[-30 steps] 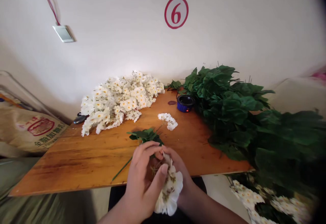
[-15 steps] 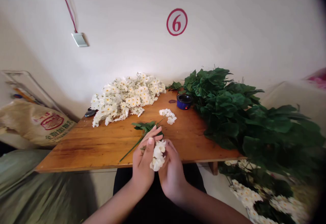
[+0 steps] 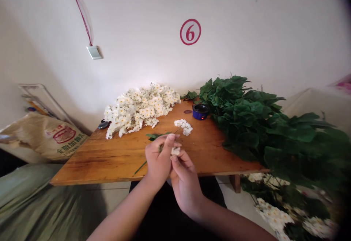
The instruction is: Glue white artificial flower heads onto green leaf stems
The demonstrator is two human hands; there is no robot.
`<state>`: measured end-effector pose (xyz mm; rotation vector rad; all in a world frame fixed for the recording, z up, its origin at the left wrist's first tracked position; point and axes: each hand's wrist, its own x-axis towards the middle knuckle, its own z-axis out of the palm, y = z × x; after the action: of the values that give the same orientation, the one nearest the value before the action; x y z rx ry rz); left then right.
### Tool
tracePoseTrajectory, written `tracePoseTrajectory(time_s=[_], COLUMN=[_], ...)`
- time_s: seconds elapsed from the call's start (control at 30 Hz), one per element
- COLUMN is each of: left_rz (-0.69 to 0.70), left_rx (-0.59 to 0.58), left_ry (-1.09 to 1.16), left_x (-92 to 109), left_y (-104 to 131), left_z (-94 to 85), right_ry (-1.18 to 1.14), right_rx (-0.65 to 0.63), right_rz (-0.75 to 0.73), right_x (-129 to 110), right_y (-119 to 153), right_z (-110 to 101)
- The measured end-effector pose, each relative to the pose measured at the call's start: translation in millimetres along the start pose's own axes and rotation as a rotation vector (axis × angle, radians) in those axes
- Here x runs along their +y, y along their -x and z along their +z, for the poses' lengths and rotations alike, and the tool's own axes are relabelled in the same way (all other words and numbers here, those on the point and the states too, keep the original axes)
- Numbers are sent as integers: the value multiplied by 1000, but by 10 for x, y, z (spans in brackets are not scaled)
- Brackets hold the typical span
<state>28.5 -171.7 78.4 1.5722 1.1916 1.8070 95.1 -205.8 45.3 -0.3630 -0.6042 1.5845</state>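
Close together over the table's near edge, both hands are closed on one small cluster of white artificial flowers (image 3: 175, 151). My left hand (image 3: 159, 157) wraps around it with the thumb on top, and a bit of stem end (image 3: 160, 147) pokes out by the thumb. My right hand (image 3: 185, 175) pinches the petals from the right with thumb and fingers. Behind my left hand, a green leafy stem (image 3: 140, 167) lies on the table, partly hidden. Just beyond the fingers rests a loose white flower sprig (image 3: 184, 127).
On the wooden table (image 3: 109, 164), a heap of white flowers (image 3: 142, 106) lies back left and a pile of green leaf stems (image 3: 246, 120) on the right. Between them stands a small blue pot (image 3: 200, 111) with a red light. Sacks (image 3: 55, 135) lean at left; more flowers (image 3: 274, 211) lie below right.
My hands have turned and drawn tighter around the flowers, so fewer petals show. My right fingers now pinch them. The view has tilted up slightly.
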Motion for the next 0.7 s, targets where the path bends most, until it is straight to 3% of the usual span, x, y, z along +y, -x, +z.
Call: tracePoseTrajectory(time_s=[0.17, 0.3, 0.47, 0.57, 0.7], left_rz=[11, 41, -95, -93, -76], left_rx=[56, 63, 71, 26, -100], left_ry=[127, 200, 164, 239, 281], left_x=[73, 3, -109, -164, -281], left_y=[159, 300, 192, 151, 257], left_z=[55, 112, 90, 66, 58], right_ry=[114, 94, 34, 24, 25], right_rx=[6, 72, 26, -12, 121], right_rz=[36, 102, 81, 118, 168], right_x=[-28, -65, -70, -58, 30], right_y=[-77, -114, -64, -79, -174], right_z=[-90, -92, -84, -137, -270])
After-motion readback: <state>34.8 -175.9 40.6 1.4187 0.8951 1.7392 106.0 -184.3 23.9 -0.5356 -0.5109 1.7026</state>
